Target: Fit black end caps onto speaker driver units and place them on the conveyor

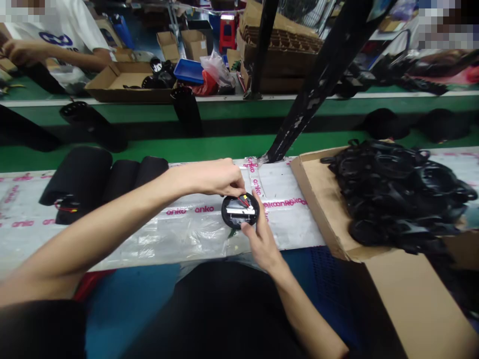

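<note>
"Left hand [220, 178]: what's its grip doing?"
"Nearly closed, fingertips pinching the top edge of a round black housing [240, 211] with red wires [243, 201]."
"Right hand [263, 247]?"
"Partly open, thumb and fingers holding the lower rim, with the housing over the plastic-sheeted table [288, 224]."

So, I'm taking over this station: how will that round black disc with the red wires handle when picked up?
The round black disc looks stiff, since the right hand pinches its rim without visible bending. Flat and circular, it could roll if stood on edge. The thin exposed red wires may snag easily.
</note>
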Available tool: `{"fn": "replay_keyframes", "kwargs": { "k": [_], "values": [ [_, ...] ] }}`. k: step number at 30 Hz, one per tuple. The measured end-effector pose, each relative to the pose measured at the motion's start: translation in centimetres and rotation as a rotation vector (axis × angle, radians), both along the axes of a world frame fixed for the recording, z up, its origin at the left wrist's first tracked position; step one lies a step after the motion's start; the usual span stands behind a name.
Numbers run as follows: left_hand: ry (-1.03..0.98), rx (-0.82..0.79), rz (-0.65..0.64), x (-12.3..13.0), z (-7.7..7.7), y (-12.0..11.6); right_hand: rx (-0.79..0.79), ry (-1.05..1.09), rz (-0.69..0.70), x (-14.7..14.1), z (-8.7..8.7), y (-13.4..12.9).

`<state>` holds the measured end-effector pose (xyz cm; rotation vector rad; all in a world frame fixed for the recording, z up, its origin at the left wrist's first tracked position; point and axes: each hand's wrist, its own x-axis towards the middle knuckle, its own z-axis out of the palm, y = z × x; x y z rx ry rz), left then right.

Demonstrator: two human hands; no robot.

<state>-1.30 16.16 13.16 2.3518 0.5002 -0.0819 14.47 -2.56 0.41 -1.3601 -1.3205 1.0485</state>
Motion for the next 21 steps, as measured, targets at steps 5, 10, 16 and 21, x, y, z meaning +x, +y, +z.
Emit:
{"fn": "replay_keyframes", "kwargs": {
  "k": [5,10,16,21],
  "values": [
    [0.031,0.116,-0.028,1.6,0.8,0.2,-0.085,-0.216,0.018,3.5,5.2,1.7],
    [0.114,0.174,-0.053,2.8,1.4,0.5,-0.144,-0.710,0.095,2.5,8.9,3.6],
    [0.191,0.163,-0.146,3.6,2.2,-0.1,-0.185,-0.790,0.155,1.9,9.7,4.3],
    [0.109,0.074,-0.095,2.6,2.3,0.2,-0.193,-0.784,0.175,2.0,10.0,4.5]
  ]
}}
